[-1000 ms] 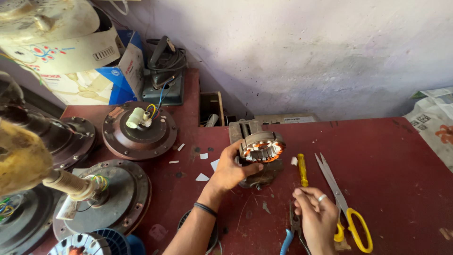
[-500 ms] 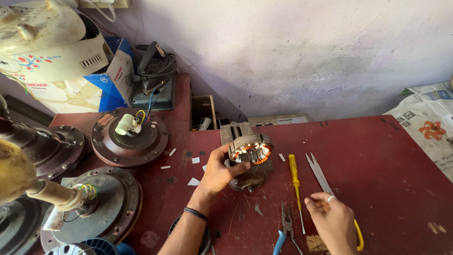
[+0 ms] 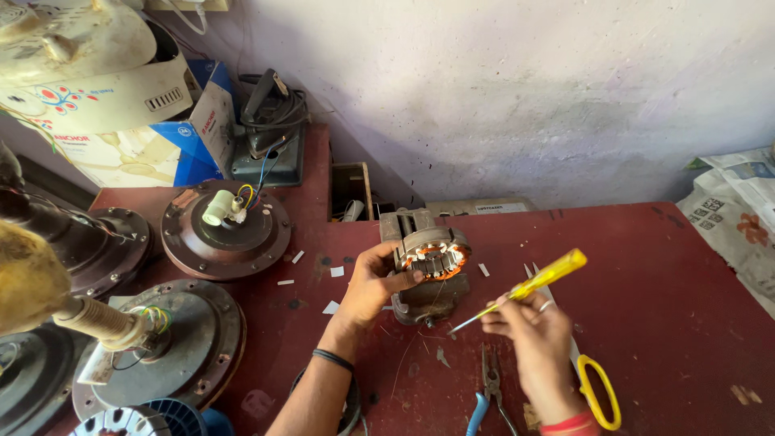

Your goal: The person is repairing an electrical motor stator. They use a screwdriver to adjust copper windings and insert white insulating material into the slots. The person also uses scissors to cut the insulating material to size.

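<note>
You have one motor stator [image 3: 432, 260] with copper windings, one yellow-handled screwdriver [image 3: 529, 287], one pair of yellow-handled scissors [image 3: 599, 391] and one pair of blue-handled pliers [image 3: 487, 390] on the bench [image 3: 662, 291]. You can count three round fan motor housings [image 3: 226, 230] at the left, one blue-and-white carton [image 3: 190, 133], and several small white scraps [image 3: 337, 271].

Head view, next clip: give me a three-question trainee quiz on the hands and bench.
1. True or false: the left hand grips the motor stator.
2. What does the right hand hold? A pliers, B yellow-handled screwdriver, C scissors.
3. Which tool lies on the red table directly beneath the right hand, its yellow handles showing?

Key: 1 true. 2 B. 3 the scissors; the blue-handled pliers lie beside them.
</note>
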